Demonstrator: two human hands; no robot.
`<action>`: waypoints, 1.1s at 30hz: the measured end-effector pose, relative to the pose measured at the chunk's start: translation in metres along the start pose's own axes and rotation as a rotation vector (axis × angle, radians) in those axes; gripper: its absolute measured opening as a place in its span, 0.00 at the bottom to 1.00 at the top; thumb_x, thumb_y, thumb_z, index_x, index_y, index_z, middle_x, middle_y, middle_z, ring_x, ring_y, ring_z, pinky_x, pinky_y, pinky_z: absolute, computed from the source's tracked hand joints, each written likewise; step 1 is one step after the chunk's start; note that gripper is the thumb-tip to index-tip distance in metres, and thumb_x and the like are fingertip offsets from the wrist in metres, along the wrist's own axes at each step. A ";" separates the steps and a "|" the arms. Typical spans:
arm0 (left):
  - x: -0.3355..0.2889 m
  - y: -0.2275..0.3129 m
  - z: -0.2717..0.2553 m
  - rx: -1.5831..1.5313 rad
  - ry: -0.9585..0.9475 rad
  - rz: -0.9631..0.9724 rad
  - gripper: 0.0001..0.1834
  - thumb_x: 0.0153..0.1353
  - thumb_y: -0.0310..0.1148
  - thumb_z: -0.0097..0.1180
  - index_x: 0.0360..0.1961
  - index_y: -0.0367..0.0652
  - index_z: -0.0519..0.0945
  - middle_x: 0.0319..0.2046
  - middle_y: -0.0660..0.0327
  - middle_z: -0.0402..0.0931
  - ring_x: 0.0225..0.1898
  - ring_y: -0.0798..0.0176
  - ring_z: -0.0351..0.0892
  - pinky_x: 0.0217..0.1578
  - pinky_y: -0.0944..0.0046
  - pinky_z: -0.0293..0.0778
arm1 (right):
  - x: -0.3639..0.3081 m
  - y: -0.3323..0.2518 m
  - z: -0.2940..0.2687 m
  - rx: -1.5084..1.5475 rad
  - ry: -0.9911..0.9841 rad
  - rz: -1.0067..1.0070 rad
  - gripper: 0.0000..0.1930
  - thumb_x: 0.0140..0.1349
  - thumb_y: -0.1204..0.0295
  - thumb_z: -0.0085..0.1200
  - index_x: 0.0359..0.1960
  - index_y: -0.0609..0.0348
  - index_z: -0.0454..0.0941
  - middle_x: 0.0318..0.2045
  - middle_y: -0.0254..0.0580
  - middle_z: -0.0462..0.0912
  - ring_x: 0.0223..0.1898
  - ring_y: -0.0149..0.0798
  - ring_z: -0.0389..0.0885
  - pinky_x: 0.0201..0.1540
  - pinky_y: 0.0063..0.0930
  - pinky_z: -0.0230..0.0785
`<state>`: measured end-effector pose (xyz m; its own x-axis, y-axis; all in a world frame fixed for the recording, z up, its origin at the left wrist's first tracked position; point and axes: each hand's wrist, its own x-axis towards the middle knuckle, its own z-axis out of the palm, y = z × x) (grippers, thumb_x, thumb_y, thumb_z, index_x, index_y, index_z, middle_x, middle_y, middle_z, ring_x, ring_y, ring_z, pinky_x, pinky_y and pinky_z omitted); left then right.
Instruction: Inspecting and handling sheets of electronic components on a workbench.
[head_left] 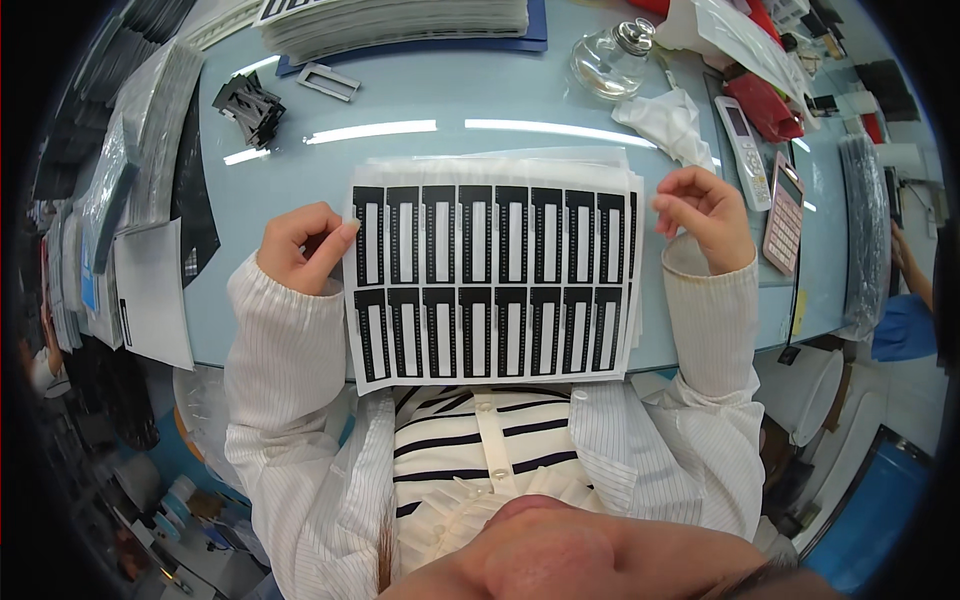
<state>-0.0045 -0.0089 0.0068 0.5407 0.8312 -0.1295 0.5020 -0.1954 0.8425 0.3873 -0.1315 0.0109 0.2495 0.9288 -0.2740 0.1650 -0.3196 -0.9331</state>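
A stack of white sheets [490, 368] lies before me at the table's near edge. Two rows of black rectangular frame-shaped pieces [478, 236] with pale windows cover the top sheet. My left hand [305, 248] is closed at the stack's left edge, its thumb and bent forefinger meeting at the sheet's margin; the fingertips underneath are hidden. Just off the right edge, my right hand [706, 215] hovers with loosely bent fingers. A gap shows between its thumb and forefinger, and I see nothing held there.
Dark cut pieces [250, 108] and a pale rectangular frame [330, 82] lie at the far left. A thick sheet stack [395, 35] stands behind. Toward the right are a glass pump bottle [610, 62], crumpled white cloth [670, 122], a white handset [742, 150] and a pink calculator [783, 215].
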 end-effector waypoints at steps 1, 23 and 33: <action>-0.001 0.003 -0.001 0.040 -0.015 -0.010 0.10 0.53 0.28 0.57 0.19 0.32 0.74 0.14 0.62 0.69 0.17 0.72 0.63 0.20 0.71 0.59 | -0.001 -0.001 -0.001 0.042 -0.112 0.083 0.10 0.50 0.76 0.60 0.33 0.66 0.74 0.23 0.37 0.78 0.22 0.26 0.76 0.24 0.15 0.68; 0.004 -0.007 -0.008 0.099 -0.206 0.122 0.15 0.50 0.32 0.61 0.15 0.34 0.73 0.13 0.63 0.67 0.14 0.72 0.60 0.16 0.70 0.55 | 0.004 -0.011 0.007 -0.087 -0.518 0.320 0.08 0.55 0.71 0.57 0.27 0.64 0.78 0.18 0.36 0.78 0.16 0.25 0.75 0.18 0.14 0.64; -0.005 -0.004 -0.013 -0.132 0.153 0.476 0.13 0.52 0.28 0.56 0.14 0.35 0.70 0.12 0.62 0.65 0.14 0.70 0.58 0.16 0.70 0.52 | -0.008 -0.013 -0.004 -0.007 -0.269 -0.326 0.07 0.51 0.76 0.56 0.20 0.65 0.74 0.17 0.38 0.76 0.17 0.27 0.72 0.20 0.17 0.61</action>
<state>-0.0178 -0.0050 0.0109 0.5788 0.7345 0.3543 0.1297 -0.5119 0.8492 0.3871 -0.1355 0.0259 -0.0751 0.9970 -0.0168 0.2008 -0.0014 -0.9796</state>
